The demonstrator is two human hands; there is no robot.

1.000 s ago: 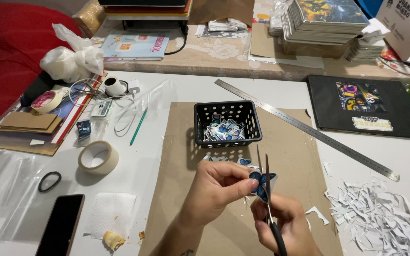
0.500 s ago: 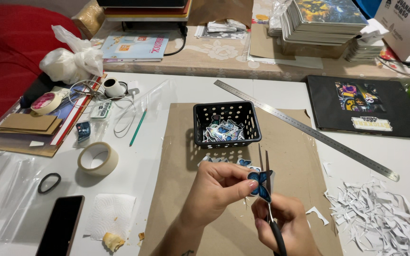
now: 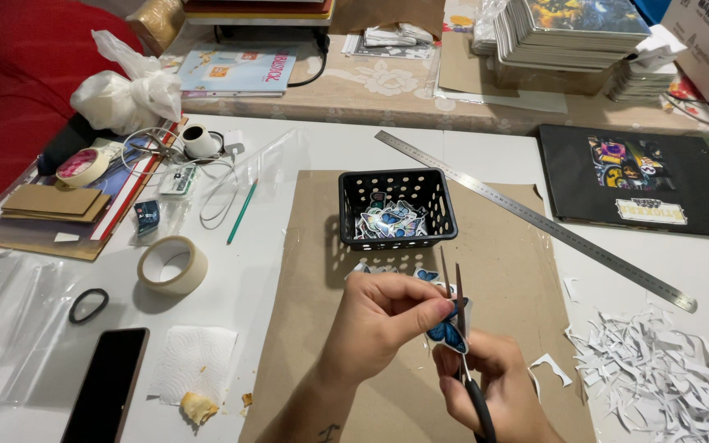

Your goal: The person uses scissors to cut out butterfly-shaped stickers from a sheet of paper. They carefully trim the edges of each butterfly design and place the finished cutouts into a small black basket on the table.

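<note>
A: Report the hands.

B: Left hand [image 3: 383, 324] is closed in a pinch; thumb and fingertips grip a small blue butterfly cut-out [image 3: 448, 332] by its edge. Right hand [image 3: 494, 385] is wrapped around the black handles of a pair of scissors [image 3: 463, 328]; the blades point away from the person and stand slightly parted, with the cut-out between them.

A: Location of the cut-out?

B: Held above the brown cardboard sheet [image 3: 502, 246], just in front of the black perforated basket [image 3: 397, 208]; the basket sits on the same sheet and contains more printed cut-outs; a few further pieces lie on the cardboard between basket and hands.

A: Surroundings?

B: To the right, a heap of white paper trimmings [image 3: 658, 381] on the white table [image 3: 289, 148]; a long steel ruler [image 3: 535, 217] runs diagonally behind the basket; a black folder [image 3: 642, 180] with colourful stickers lies beyond the ruler. To the left, a roll of masking tape [image 3: 172, 265], a green pencil [image 3: 242, 212], a black elastic band [image 3: 89, 305], a dark phone [image 3: 108, 385] face up, and a white paper napkin [image 3: 194, 363] beside it; a crumpled white plastic bag [image 3: 125, 90] lies at the far left.
</note>
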